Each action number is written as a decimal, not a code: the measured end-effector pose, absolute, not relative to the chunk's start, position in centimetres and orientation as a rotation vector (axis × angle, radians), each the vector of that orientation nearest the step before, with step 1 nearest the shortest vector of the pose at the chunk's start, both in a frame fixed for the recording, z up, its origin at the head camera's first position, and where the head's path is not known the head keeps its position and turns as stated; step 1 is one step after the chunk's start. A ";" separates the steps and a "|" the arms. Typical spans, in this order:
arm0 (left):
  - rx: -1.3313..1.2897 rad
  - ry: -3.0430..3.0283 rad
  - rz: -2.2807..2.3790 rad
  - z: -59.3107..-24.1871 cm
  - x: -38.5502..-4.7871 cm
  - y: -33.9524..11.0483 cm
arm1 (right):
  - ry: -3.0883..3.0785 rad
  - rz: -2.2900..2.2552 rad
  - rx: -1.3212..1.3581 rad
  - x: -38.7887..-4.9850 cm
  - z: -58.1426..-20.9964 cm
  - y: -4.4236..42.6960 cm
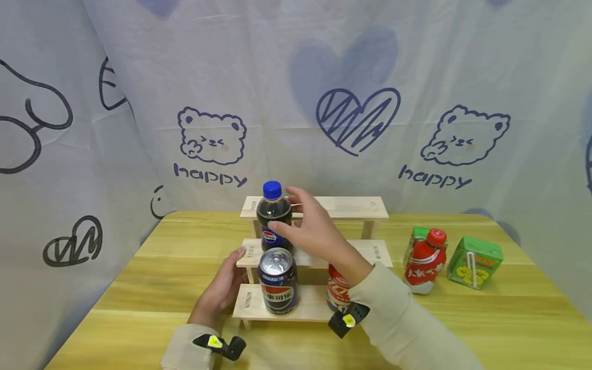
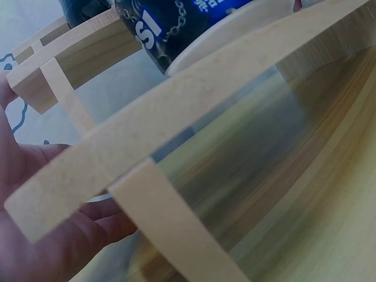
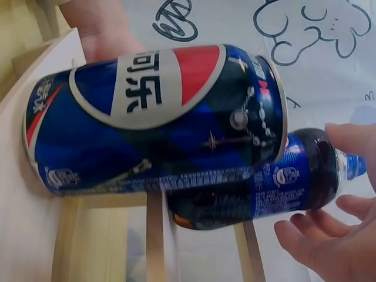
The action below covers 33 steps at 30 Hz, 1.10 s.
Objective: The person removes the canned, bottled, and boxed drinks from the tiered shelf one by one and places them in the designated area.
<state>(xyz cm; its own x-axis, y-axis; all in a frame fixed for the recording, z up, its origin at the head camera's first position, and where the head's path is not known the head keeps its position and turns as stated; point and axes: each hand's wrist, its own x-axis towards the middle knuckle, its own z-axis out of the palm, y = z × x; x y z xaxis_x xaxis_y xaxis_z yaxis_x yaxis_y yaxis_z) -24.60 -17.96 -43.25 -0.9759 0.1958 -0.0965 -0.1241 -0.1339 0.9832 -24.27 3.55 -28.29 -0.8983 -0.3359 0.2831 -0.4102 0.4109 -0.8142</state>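
Observation:
A cola bottle (image 1: 275, 210) with a blue cap stands upright on the middle step of a wooden three-step rack (image 1: 314, 302). My right hand (image 1: 319, 234) is around its upper part, thumb in front and fingers spread on the far right side; in the right wrist view the fingers (image 3: 314, 247) look loose beside it. A blue Pepsi can (image 1: 278, 282) stands on the lowest step, in front of the bottle. At the rack's left side, my left hand (image 1: 224, 285) touches the end of the middle step, its other fingers partly hidden behind the lowest step.
A red can (image 1: 338, 290) stands on the lowest step, partly behind my right wrist. To the right of the rack, a red-capped bottle (image 1: 425, 262) and a green drink carton (image 1: 475, 263) stand on the wooden table (image 1: 152, 277); another green carton (image 1: 420, 233) is behind that bottle.

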 end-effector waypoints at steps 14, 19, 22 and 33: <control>0.085 1.969 2.171 -43.2 -24.6 -18.2 | -2.679 1.431 0.634 -24.1 -27.9 2.1; 0.056 1.941 2.196 -43.3 -24.8 -18.1 | -2.689 1.435 0.625 -24.0 -27.9 1.8; 0.046 1.935 2.201 -43.5 -24.9 -18.2 | -2.692 1.434 0.615 -24.0 -27.8 1.7; 0.092 1.959 2.191 -43.5 -24.6 -18.0 | -2.707 1.397 0.635 -23.8 -27.9 2.0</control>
<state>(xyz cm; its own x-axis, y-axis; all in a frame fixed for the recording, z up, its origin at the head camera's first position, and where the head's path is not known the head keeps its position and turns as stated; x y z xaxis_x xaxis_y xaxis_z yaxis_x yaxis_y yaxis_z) -24.61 -18.05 -43.53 -0.9779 0.1902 -0.0868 -0.1075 -0.1016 0.9890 -23.76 1.99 -27.86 -0.9163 -0.3413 0.2094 -0.3684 0.5135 -0.7750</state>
